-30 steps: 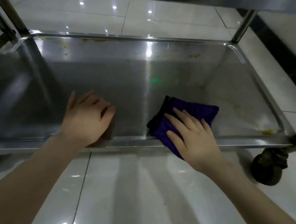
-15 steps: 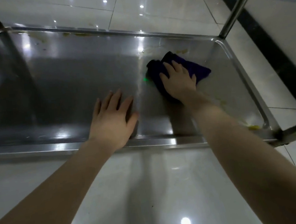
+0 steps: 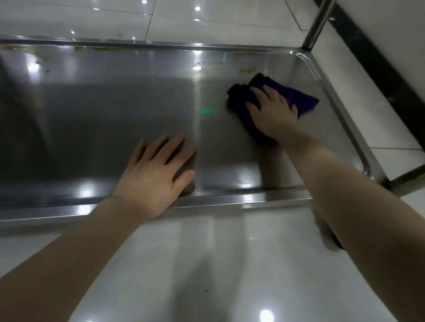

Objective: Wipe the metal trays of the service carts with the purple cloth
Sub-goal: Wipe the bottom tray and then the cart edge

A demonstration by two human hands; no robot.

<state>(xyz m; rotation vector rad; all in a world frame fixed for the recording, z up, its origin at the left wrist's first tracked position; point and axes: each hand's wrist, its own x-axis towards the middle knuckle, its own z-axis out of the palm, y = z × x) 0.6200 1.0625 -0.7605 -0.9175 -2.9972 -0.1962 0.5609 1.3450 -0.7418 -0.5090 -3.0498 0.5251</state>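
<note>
- Head view: a metal tray, the low shelf of a service cart, fills the upper half of the picture, with its near rim running across the middle.
- The purple cloth lies bunched on the tray floor toward the far right corner, close to the right wall but apart from it.
- The right hand lies flat on top of the cloth, fingers stretched out and slightly spread, pressing it onto the metal; no finger curls round the fabric.
- The left hand rests palm down on the bare tray floor near the front rim, left of the cloth and well apart from it; its fingers are straight and spread, and it holds nothing.
- Both bare forearms reach in over the near rim from the bottom of the picture.
- Yellowish smears sit on the tray floor just beyond the cloth, and more run along the far rim at the left.
- A small green glint shows on the metal between the two hands.
- A round metal post rises from the tray's far right corner.
- Glossy pale floor tiles surround the cart, with a dark strip along the right.
</note>
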